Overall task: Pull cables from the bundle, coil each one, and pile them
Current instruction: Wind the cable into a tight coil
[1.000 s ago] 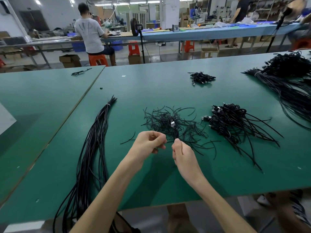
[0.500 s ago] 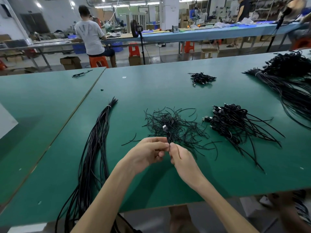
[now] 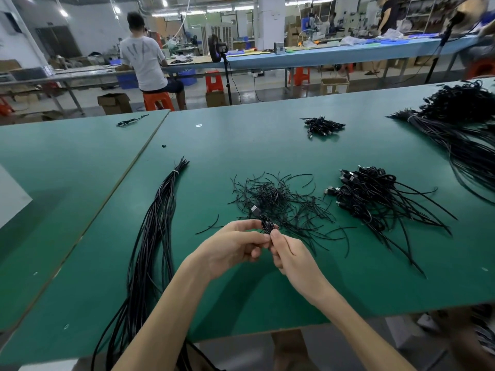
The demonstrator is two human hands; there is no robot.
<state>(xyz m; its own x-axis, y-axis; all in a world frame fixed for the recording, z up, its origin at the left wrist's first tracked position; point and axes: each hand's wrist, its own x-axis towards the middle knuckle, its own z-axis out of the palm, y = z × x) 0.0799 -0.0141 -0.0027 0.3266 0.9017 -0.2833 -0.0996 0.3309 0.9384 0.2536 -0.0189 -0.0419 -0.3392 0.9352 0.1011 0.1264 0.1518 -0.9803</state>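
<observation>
Since a second ago both hands have drawn nearer the body and closed up, so their fingertips now meet, and the plug has tipped to the left. Only the head view is given. Just in front of the tie pile (image 3: 278,202), on its near side, the left hand (image 3: 230,247) and right hand (image 3: 292,257) pinch a small coiled cable (image 3: 265,224) between them, fingers curled shut on it; its plug (image 3: 255,210) sticks up and to the left over the pile's near edge. Whether a tie is already round the coil cannot be told. That pile is a loose scatter of short black strips on the green table (image 3: 241,145). Left of it lies the long bundle (image 3: 158,223), tied with a pale band near its far end and running off the near table edge. Right of the pile sits a heap of coiled cables (image 3: 375,199) with plugs facing left and tails trailing right. Beyond the pile, farther back, is a smaller heap (image 3: 321,126). Well to the right of the pile, at the table's far corner, lies a second large bundle (image 3: 463,137).
</observation>
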